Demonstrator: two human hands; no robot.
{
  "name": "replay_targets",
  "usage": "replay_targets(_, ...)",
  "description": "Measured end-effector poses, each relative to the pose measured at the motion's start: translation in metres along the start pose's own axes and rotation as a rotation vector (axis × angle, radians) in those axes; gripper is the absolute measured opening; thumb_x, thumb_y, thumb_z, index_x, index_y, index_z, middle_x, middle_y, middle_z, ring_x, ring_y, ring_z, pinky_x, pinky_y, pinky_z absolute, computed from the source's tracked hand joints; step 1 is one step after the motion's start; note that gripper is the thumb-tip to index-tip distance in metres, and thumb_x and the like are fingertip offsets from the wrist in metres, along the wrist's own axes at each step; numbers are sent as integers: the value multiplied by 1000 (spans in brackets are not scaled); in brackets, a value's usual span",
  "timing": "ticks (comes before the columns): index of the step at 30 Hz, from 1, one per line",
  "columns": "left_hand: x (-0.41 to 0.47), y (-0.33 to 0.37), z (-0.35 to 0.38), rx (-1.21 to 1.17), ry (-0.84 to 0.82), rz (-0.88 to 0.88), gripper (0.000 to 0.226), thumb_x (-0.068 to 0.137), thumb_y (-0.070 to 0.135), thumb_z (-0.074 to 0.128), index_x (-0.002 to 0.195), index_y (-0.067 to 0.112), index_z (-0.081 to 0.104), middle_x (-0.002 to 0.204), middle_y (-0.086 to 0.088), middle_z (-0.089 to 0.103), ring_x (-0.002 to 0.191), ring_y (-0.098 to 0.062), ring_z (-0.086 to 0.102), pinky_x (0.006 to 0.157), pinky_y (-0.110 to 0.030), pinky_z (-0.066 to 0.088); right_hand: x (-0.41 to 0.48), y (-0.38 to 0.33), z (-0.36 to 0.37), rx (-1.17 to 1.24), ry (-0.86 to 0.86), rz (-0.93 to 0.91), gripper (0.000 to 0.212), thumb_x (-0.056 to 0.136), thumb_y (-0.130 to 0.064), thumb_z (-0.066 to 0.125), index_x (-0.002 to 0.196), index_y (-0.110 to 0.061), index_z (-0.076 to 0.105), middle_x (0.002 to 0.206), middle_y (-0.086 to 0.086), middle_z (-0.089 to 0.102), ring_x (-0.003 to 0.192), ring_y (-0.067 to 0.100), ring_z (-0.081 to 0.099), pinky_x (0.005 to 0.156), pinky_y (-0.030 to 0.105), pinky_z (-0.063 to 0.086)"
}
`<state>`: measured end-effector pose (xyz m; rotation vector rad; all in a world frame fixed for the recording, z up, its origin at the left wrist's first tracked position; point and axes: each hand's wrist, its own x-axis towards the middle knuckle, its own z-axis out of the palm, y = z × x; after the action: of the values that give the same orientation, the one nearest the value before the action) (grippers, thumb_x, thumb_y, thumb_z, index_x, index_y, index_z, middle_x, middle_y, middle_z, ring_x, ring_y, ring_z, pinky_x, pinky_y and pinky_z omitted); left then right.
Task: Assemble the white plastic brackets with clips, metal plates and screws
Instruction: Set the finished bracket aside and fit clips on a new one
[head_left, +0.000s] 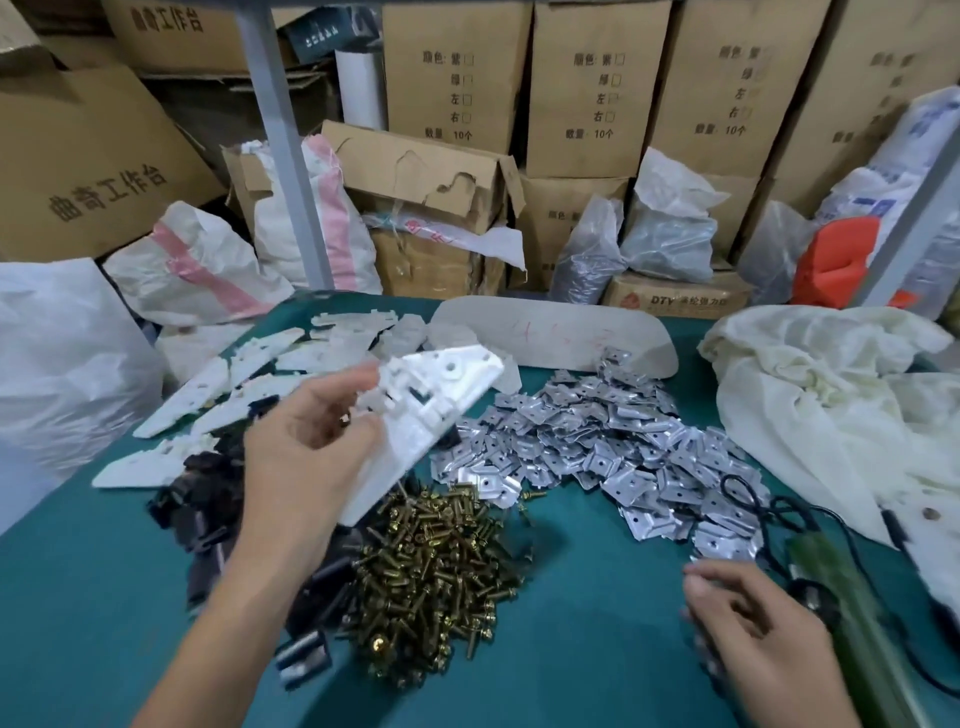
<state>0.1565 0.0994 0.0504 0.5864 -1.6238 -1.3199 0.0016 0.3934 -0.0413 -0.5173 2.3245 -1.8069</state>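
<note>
We see two bare hands, the left hand (306, 447) and the right hand (748, 639). The left forearm (223, 623) and right forearm (815, 696) are bare too, uncovered right down to the frame edge. The right hand is motion-blurred, so we can't read finer detail.

Stacked cardboard boxes (597, 88) filled the back, white woven sacks (317, 218) slumped before them, and a grey metal post (283, 145) rose behind the teal table (597, 649).
</note>
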Motion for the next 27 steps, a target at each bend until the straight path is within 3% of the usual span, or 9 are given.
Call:
replay_targets(3,-62,4,28,-28,-139,18,41,85,-5,69,99,33,75,119,16,71,107,-4,68,76,-17,56,-23,-42,21,305,-241,37,10,91,-24,71,98,-20,76,81,17,73,56,23,64,46,30,53)
replay_targets(5,-94,8,44,-58,-215,11,36,79,4,71,99,34,74,119,16,71,109,-3,67,80,-20,56,-36,-63,29,463,-332,45,29,90,-35,78,110,-16,70,92,15,74,65,25,68,48,32,55)
replay_targets(11,-131,9,59,-182,-349,-146,51,71,19,80,120,27,69,117,10,73,106,-4,68,80,-12,52,-46,-79,24,707,-235,9,15,86,-18,68,98,-21,77,92,15,76,58,20,65,48,26,55)
replay_targets(16,-130,6,49,-171,-567,-260,34,76,18,72,101,42,78,102,7,77,91,-4,71,73,-12,52,-42,-74,7,664,-230,-54,16,87,-19,70,102,-21,76,99,13,77,72,18,70,56,26,57)
replay_targets(19,-124,0,52,-46,-445,-218,26,90,16,65,104,35,76,98,-3,71,83,-12,63,69,-15,49,-47,-71,2,550,-272,-236,19,86,-14,73,99,-26,80,107,0,76,96,13,72,80,25,57)
replay_targets(21,-121,0,57,-143,-396,-385,22,96,28,56,104,31,76,103,-10,74,83,-21,65,67,-21,54,-54,-66,4,407,-316,-402,29,84,-1,72,102,-22,80,127,-3,70,123,11,64,94,23,53)
replay_targets(23,-121,0,59,-315,-536,-593,35,94,45,54,111,23,76,115,-17,72,100,-33,69,84,-38,59,-60,-58,9,361,-351,-457,33,82,5,72,102,-20,80,145,5,58,140,12,51,102,30,53)
replay_targets(25,-123,1,58,-408,-644,-662,38,92,46,62,117,19,74,119,-16,72,106,-31,70,87,-38,59,-65,-51,15,330,-378,-474,32,84,9,69,103,-15,79,157,12,43,141,14,50,105,37,53)
replay_targets(27,-124,0,59,-436,-629,-654,31,88,31,68,116,20,74,117,-15,72,100,-27,71,81,-34,59,-69,-43,17,276,-404,-475,43,86,17,66,106,-18,80,163,3,35,137,18,56,105,32,52)
